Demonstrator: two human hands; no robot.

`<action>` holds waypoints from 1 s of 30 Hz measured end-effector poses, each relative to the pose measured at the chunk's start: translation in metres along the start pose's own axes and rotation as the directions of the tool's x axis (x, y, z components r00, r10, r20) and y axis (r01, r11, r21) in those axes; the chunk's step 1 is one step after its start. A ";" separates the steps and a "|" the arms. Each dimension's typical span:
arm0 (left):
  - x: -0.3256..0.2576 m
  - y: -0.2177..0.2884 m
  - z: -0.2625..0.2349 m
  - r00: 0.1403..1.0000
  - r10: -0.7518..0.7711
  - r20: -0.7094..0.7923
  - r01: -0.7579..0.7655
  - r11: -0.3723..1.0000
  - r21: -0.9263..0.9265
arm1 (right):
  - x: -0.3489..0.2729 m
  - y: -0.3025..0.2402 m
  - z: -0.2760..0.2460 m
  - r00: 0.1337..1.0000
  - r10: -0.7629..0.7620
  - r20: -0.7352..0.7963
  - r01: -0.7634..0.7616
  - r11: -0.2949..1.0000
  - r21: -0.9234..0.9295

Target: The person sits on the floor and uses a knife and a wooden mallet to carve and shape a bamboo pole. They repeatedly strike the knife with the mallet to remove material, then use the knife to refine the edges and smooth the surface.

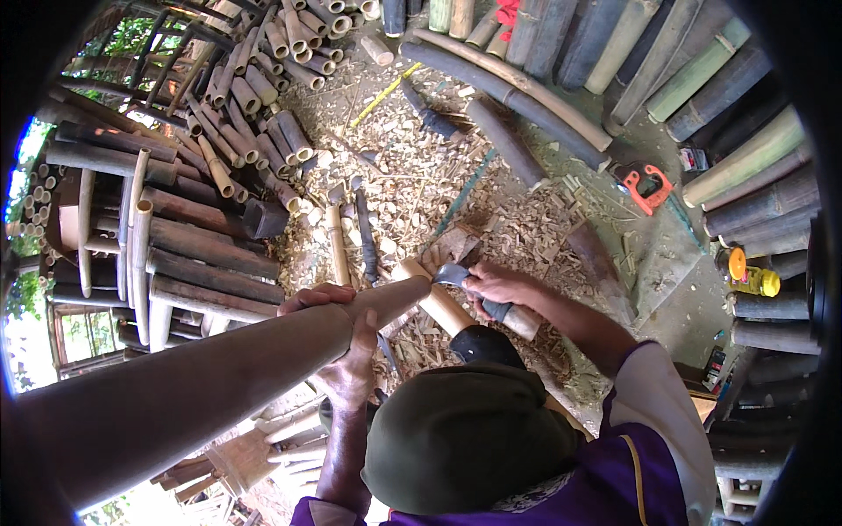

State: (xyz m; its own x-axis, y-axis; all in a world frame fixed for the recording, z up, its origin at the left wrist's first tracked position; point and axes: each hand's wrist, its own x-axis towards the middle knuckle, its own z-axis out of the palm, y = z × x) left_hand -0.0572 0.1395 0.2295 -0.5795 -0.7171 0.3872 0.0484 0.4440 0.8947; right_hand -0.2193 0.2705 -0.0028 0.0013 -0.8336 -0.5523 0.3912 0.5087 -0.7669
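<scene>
In the head view, the left hand (346, 351) wraps around a long, smooth, tan bamboo pole (263, 368) that tapers toward the ground; the pole's near end swells and runs out of frame at the lower left. The right hand (493, 287) grips the dark handle of a chopping knife (456, 275), its grey blade touching a short pale bamboo piece (438, 302) beside the pole's tip. Curled wood shavings (412, 202) cover the ground. A dark green cap (465, 438) hides part of both forearms.
</scene>
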 end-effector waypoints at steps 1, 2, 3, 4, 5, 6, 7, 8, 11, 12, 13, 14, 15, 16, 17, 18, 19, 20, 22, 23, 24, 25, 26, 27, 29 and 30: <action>0.000 0.001 0.003 1.000 0.000 -0.009 0.000 1.000 -0.005 | -0.007 0.004 0.005 0.999 0.030 0.024 -0.031 0.998 0.048; 0.002 0.004 0.005 1.000 0.008 -0.010 -0.008 1.000 -0.006 | -0.011 0.008 0.013 1.000 0.020 0.002 -0.020 0.985 0.172; 0.000 0.004 0.008 1.000 0.007 -0.017 -0.007 1.000 -0.011 | -0.017 0.012 0.020 1.000 0.023 -0.020 -0.016 0.957 0.291; -0.002 0.003 0.008 1.000 -0.011 -0.017 0.010 1.000 -0.017 | -0.026 0.018 0.024 0.985 0.067 0.161 -0.105 0.966 0.238; -0.002 0.003 0.009 1.000 -0.018 -0.015 0.018 1.000 -0.025 | -0.037 0.015 0.030 0.938 0.110 0.330 -0.173 0.970 0.169; -0.002 0.003 0.007 0.999 -0.033 -0.011 0.033 0.999 -0.026 | -0.041 0.024 0.050 0.979 0.034 0.203 -0.010 0.993 -0.115; -0.001 0.004 0.007 0.999 -0.039 0.012 0.040 0.999 -0.013 | -0.039 0.043 0.060 0.977 -0.117 0.178 0.123 0.992 -0.021; -0.001 0.006 0.004 0.999 -0.042 0.025 0.042 0.999 0.006 | -0.041 0.038 0.058 0.993 -0.080 0.088 0.091 0.987 -0.136; 0.000 0.007 0.002 0.996 -0.082 0.026 0.082 0.997 0.002 | -0.048 0.045 0.040 0.951 -0.258 -0.168 0.190 0.921 -0.339; 0.002 0.004 0.005 0.995 -0.101 0.028 0.101 0.995 -0.018 | -0.053 0.054 0.029 0.937 -0.280 -0.207 0.160 0.874 -0.458; 0.002 0.005 0.003 0.993 -0.115 0.032 0.115 0.993 0.014 | -0.058 0.063 0.019 0.920 -0.307 -0.245 0.121 0.815 -0.567; 0.000 0.009 -0.007 0.991 -0.128 0.032 0.126 0.990 0.056 | -0.061 0.068 0.017 0.891 -0.340 -0.301 0.095 0.787 -0.609; -0.004 0.008 -0.014 0.988 -0.147 0.044 0.143 0.985 0.096 | -0.064 0.076 0.019 0.856 -0.365 -0.366 0.054 0.767 -0.639; -0.008 0.000 -0.019 0.997 -0.072 0.013 0.071 0.996 0.061 | -0.066 0.083 0.019 0.816 -0.390 -0.427 0.010 0.748 -0.663; -0.012 -0.005 -0.015 1.000 -0.009 -0.015 0.008 0.994 -0.112 | -0.068 0.092 0.020 0.798 -0.388 -0.461 -0.009 0.757 -0.653; -0.014 -0.008 -0.015 1.000 0.001 0.014 0.001 0.988 -0.153 | -0.070 0.100 0.020 0.779 -0.386 -0.494 -0.027 0.766 -0.642; -0.014 -0.011 -0.014 0.999 0.012 0.041 -0.003 0.981 -0.194 | -0.070 0.107 0.022 0.761 -0.382 -0.525 -0.046 0.774 -0.631; -0.013 -0.012 -0.012 0.999 0.014 0.043 -0.004 0.978 -0.208 | -0.072 0.111 0.024 0.735 -0.400 -0.548 -0.006 0.804 -0.595; -0.006 -0.013 -0.009 0.999 0.016 0.041 -0.006 0.971 -0.237 | -0.073 0.124 0.030 0.701 -0.473 -0.534 0.022 0.762 -0.647; 0.004 -0.006 -0.011 0.997 -0.041 0.069 0.054 0.981 -0.184 | -0.076 0.124 0.034 0.685 -0.509 -0.521 0.037 0.739 -0.673; 0.008 -0.004 -0.012 0.995 -0.053 0.082 0.069 0.975 -0.210 | -0.081 0.126 0.036 0.702 -0.459 -0.545 0.034 0.786 -0.618; 0.008 -0.003 -0.012 0.993 -0.064 0.095 0.085 0.968 -0.237 | -0.089 0.128 0.038 0.718 -0.406 -0.565 0.028 0.828 -0.560; 0.006 -0.003 -0.012 0.995 -0.043 0.088 0.061 0.973 -0.221 | -0.093 0.125 0.039 0.730 -0.356 -0.583 0.024 0.866 -0.499; -0.001 -0.005 -0.016 0.997 -0.021 0.080 0.037 0.978 -0.204 | -0.093 0.131 0.040 0.724 -0.363 -0.586 0.021 0.861 -0.508; -0.023 -0.005 -0.024 0.988 0.083 0.132 -0.071 0.993 -0.092 | -0.095 0.140 0.042 0.713 -0.371 -0.595 0.007 0.852 -0.523; -0.028 -0.009 -0.025 0.986 0.109 0.129 -0.092 0.987 -0.129 | -0.095 0.140 0.042 0.714 -0.366 -0.597 -0.007 0.848 -0.529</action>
State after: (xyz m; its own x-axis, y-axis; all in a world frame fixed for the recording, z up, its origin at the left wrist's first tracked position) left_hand -0.0210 0.1416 0.2162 -0.6712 -0.5889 0.4501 0.2064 0.4348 0.8766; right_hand -0.1259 0.4120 -0.0445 -0.6918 -0.6530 -0.3083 -0.1554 0.5515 -0.8196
